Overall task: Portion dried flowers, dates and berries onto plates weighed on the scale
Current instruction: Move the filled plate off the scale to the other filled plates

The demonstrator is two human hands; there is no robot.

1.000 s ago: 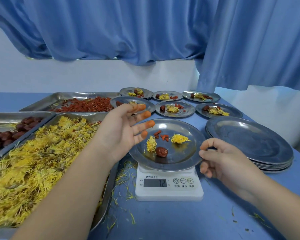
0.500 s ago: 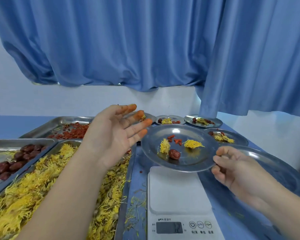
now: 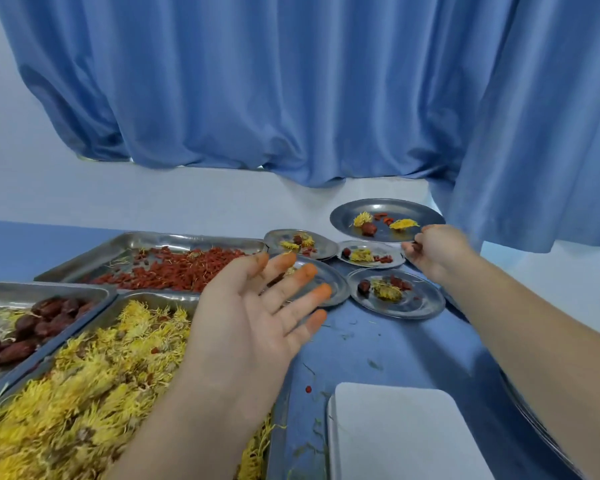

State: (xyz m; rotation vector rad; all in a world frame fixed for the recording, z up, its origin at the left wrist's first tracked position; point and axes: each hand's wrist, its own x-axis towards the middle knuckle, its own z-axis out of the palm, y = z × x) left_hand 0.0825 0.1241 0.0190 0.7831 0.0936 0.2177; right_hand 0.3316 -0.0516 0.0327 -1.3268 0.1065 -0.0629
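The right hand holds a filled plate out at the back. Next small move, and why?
Probably lower the plate onto the table by the other filled plates and release: the right hand pinches its rim, and the scale is bare.

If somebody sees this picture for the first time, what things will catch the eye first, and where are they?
The open left hand stands out in the middle, its fingertips stained orange. Farther right, the right hand grips the rim of a filled plate. A tray heaped with yellow flowers fills the lower left, and a blue curtain hangs above.
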